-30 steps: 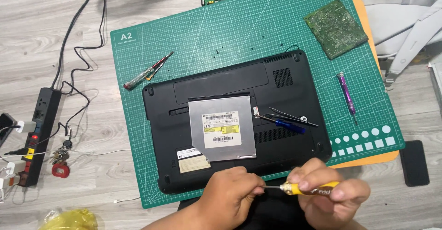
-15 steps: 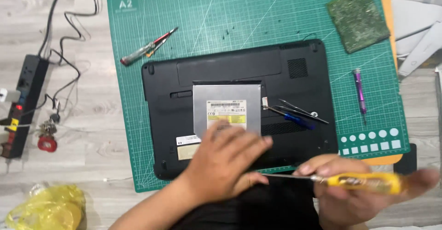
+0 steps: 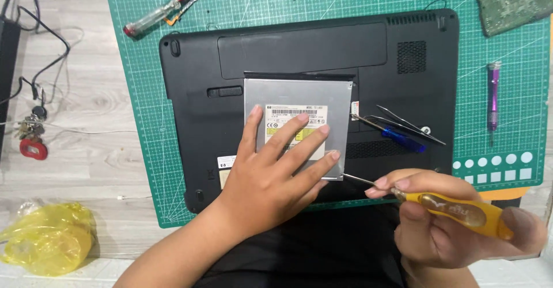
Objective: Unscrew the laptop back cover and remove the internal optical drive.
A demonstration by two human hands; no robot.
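A black laptop (image 3: 288, 52) lies upside down on a green cutting mat (image 3: 357, 0). On its base rests a silver optical drive (image 3: 288, 95) with a label. My left hand (image 3: 276, 161) lies flat on the drive, fingers spread, holding nothing. My right hand (image 3: 455, 230) grips a yellow-handled screwdriver (image 3: 461, 210), whose thin shaft points left to the drive's lower right corner.
A blue-handled screwdriver (image 3: 403, 140) and tweezers (image 3: 409, 124) lie on the laptop at the right. A purple tool (image 3: 493, 95), a red-tipped screwdriver (image 3: 164, 8) and a green circuit board (image 3: 512, 0) lie on the mat. Cables, keys (image 3: 31, 138) and a yellow bag (image 3: 49, 239) sit on the floor at the left.
My left hand moved up from near the screwdriver onto the drive and spread flat. The view has come closer to the laptop. My right hand still holds the yellow screwdriver.
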